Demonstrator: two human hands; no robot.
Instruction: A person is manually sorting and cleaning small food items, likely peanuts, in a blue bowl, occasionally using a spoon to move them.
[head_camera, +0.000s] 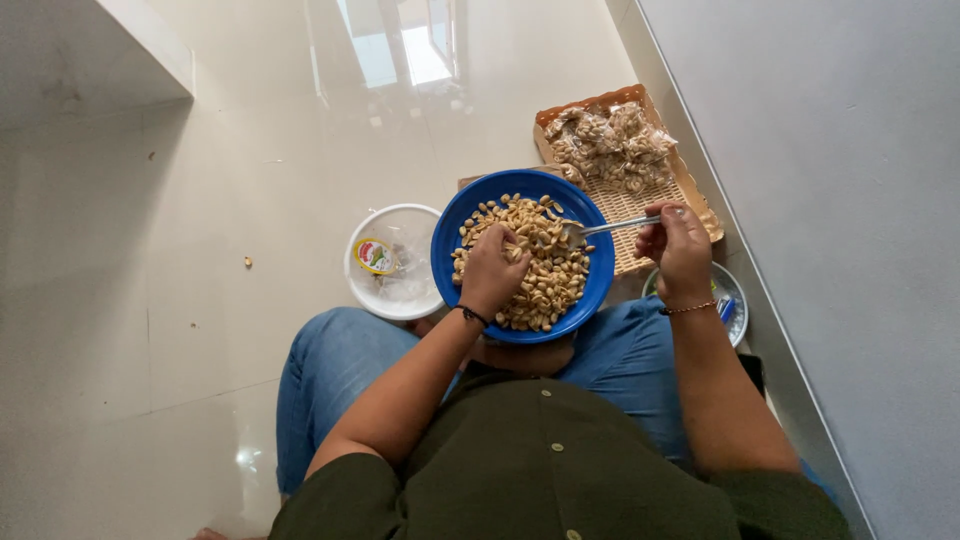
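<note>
A blue bowl (447, 237) full of pale peanuts (550, 280) rests on my lap. My left hand (492, 272) lies curled on top of the peanuts, fingers closed among them. My right hand (677, 245) holds a metal spoon (600, 229) by its handle, the spoon's bowl reaching over the peanuts near the rim. I sit on the floor in blue jeans and a dark green shirt.
A woven tray (690, 195) with small clear packets of peanuts (610, 145) lies ahead by the grey wall. A white plastic container (400, 295) with a small labelled tub (375, 256) stands left of the bowl. A metal dish (735, 310) sits under my right wrist.
</note>
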